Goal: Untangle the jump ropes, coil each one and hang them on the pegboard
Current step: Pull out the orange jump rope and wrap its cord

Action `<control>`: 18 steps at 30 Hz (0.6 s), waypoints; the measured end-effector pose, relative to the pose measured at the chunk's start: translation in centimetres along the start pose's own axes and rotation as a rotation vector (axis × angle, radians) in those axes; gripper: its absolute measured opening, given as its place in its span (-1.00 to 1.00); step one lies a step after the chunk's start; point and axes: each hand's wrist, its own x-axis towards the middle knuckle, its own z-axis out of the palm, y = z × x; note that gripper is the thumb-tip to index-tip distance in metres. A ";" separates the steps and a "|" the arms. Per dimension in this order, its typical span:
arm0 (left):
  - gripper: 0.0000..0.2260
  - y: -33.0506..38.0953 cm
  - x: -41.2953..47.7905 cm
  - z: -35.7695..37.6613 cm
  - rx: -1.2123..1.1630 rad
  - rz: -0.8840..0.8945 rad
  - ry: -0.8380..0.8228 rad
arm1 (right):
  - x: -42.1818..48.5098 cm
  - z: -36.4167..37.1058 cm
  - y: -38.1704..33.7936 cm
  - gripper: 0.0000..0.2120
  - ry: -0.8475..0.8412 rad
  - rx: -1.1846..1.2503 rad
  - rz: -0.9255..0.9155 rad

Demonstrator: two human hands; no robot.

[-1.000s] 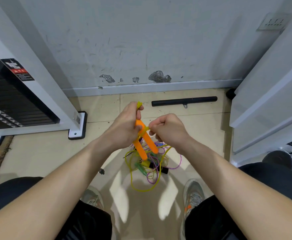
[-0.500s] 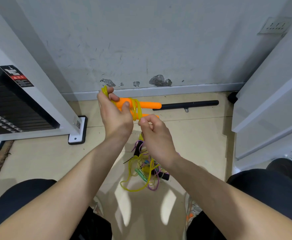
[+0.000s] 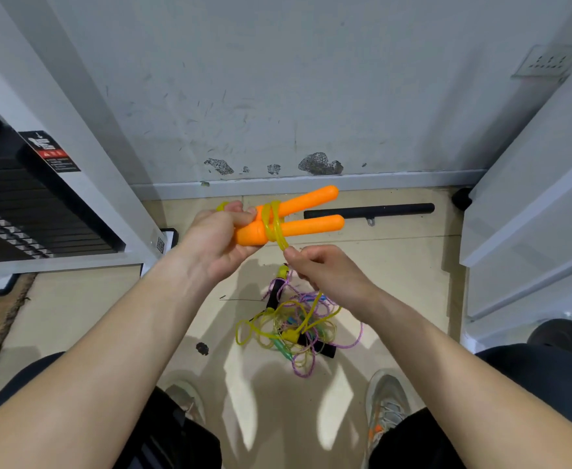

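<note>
Orange handles (image 3: 294, 218) yellow-cord-wrapped, held aloft; tangled ropes (image 3: 294, 328) on floor below.

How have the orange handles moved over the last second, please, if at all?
Yes. The orange handles have risen from pointing down over the rope tangle to pointing right, beside the black bar.

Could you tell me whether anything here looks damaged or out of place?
Yes: the wall paint has flaked off in dark patches just above the baseboard, a black bar lies loose on the floor, and the jump ropes there are heaped in a tangle.
</note>
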 end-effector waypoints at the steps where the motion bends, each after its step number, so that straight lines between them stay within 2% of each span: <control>1: -0.72 0.1 -0.1 -0.3 0.015 -0.035 -0.048 | -0.1 -0.6 -0.2 -0.46 -0.016 0.001 -0.015; 4: -0.77 0.2 -0.8 -0.7 0.137 -0.098 -0.212 | -0.6 -2.3 -0.6 -0.73 -0.161 0.056 -0.130; 7: -0.75 0.6 -1.2 -1.3 0.312 -0.078 -0.352 | -0.6 -3.1 -0.3 -0.91 -0.238 -0.070 -0.153; 10: -0.65 0.8 -1.2 -1.9 0.511 -0.030 -0.446 | -0.2 -3.3 0.0 -0.81 -0.265 -0.234 -0.167; 13: -0.64 0.4 -1.2 -2.2 0.810 0.064 -0.464 | 0.1 -3.3 0.7 -0.77 -0.111 -0.544 -0.137; 14: -0.64 0.2 -1.2 -2.2 0.904 0.107 -0.468 | 0.1 -3.3 0.8 -0.69 -0.060 -0.613 -0.118; 16: -0.63 0.0 -1.3 -2.1 1.056 0.197 -0.492 | 0.1 -3.0 0.6 -0.60 -0.025 -0.639 -0.080; 18: -0.62 -0.3 -1.4 -1.7 1.203 0.285 -0.486 | 0.1 -2.6 0.4 -0.66 -0.038 -0.580 -0.070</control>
